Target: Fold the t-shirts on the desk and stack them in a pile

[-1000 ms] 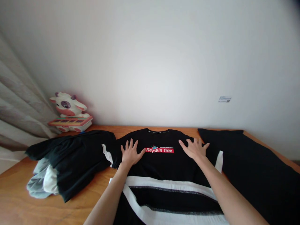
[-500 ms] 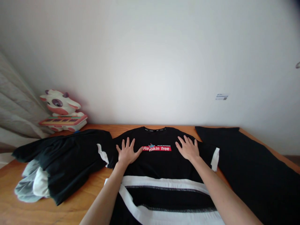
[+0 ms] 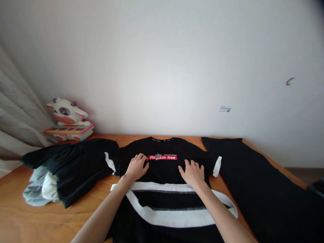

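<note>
A black T-shirt [image 3: 162, 171] lies spread on the wooden table, its neckline toward the wall. A red printed strip [image 3: 164, 157] reading "Remain free" crosses its chest. White bands edge the sleeves, and a wide white hem band [image 3: 179, 218] loops open nearer to me. On the left of the chest rests my left hand [image 3: 137, 167], fingers bent and slightly apart, beside the print. My right hand [image 3: 193, 172] sits on the right side, below the print, with its fingers apart and curved. Neither hand grips any cloth.
Left of the T-shirt is a heaped black garment [image 3: 78, 168] with grey and white cloth [image 3: 49, 187] under it. A cow toy with a keyboard [image 3: 69, 119] stands behind, by the curtain [image 3: 15, 108]. At right a black cloth [image 3: 243, 175] lies flat on the table [image 3: 63, 221]. The wall borders the back.
Both hands have slid down the shirt toward me, and their fingers have gone from spread flat to more bent. The view has shifted to the right.
</note>
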`<state>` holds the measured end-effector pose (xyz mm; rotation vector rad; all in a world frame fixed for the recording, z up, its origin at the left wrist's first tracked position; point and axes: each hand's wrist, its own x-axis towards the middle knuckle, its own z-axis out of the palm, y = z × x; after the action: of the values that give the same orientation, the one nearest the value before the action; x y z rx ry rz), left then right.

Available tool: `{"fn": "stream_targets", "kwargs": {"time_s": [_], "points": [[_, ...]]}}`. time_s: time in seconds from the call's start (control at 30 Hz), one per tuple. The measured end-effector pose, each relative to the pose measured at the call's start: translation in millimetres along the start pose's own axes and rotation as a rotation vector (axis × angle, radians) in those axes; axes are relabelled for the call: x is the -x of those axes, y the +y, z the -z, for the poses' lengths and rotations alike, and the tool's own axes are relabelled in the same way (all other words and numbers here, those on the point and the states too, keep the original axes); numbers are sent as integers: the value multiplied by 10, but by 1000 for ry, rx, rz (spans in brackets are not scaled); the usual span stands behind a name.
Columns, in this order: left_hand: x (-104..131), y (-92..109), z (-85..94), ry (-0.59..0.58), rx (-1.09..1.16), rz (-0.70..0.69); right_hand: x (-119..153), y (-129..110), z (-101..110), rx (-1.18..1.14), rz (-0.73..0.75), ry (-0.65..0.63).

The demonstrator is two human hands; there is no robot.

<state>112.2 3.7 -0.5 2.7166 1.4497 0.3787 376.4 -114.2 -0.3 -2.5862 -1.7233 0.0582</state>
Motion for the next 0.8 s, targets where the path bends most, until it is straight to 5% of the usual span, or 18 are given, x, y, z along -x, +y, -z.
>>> {"fn": "stream_targets", "kwargs": {"time_s": [0.13,0.3,0.8], "points": [[394,66,97,-110,9,12,162,-1,-147,-48,-103,-90],[757,53,14,-126,-4,45,211,1,-299,-77,-113,-45],[653,-14,-26,-124,55,24,134,-10,-298,-77,-167,-47]]}}
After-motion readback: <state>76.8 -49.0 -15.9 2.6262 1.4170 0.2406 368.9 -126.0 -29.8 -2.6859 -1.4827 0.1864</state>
